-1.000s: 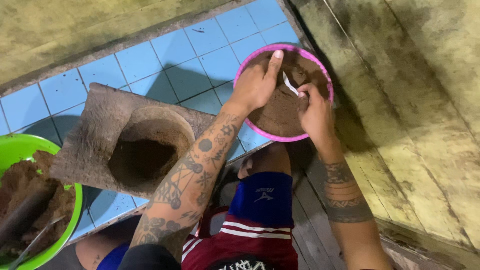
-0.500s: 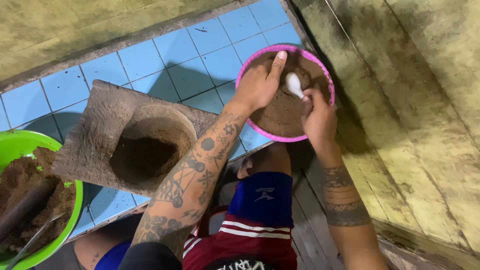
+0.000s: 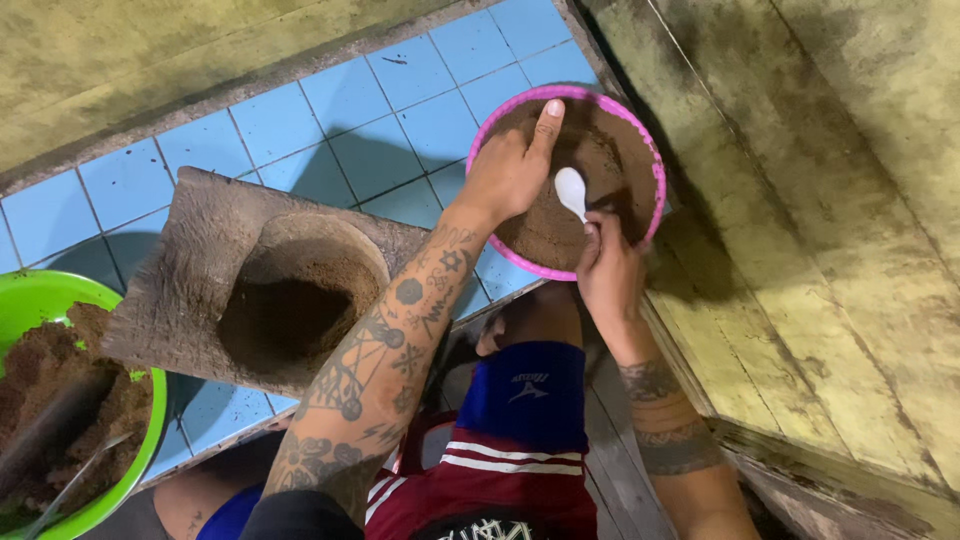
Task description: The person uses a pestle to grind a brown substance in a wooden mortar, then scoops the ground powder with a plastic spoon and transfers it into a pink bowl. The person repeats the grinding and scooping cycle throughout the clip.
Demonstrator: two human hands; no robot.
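- Spoon point(image 3: 571, 190), small and white, is lying bowl-up over the brown powder point(image 3: 600, 165) inside the pink bowl point(image 3: 655, 165), its handle pinched in the right hand point(image 3: 607, 270).
- Nearest the camera, the person's knees in blue and red shorts point(image 3: 520, 440) are showing between the two tattooed forearms.
- Right hand is reaching in over the near rim of the pink bowl, its grip closing together on the spoon's handle.
- Left hand point(image 3: 510, 170) is resting on the powder in the same bowl, fingers mostly curled, one finger stretching straight toward the far rim; its grip is holding nothing that can be seen.
- Pink bowl is sitting at the edge of the blue tiled surface point(image 3: 340, 110), beside worn yellowish planks point(image 3: 820, 200).
- Further to the left, a wooden mortar block point(image 3: 190, 270) with a round hollow holding dark powder is lying on the tiles.
- At the left edge, a green bowl point(image 3: 30, 295) is holding brown clumps and a dark utensil.
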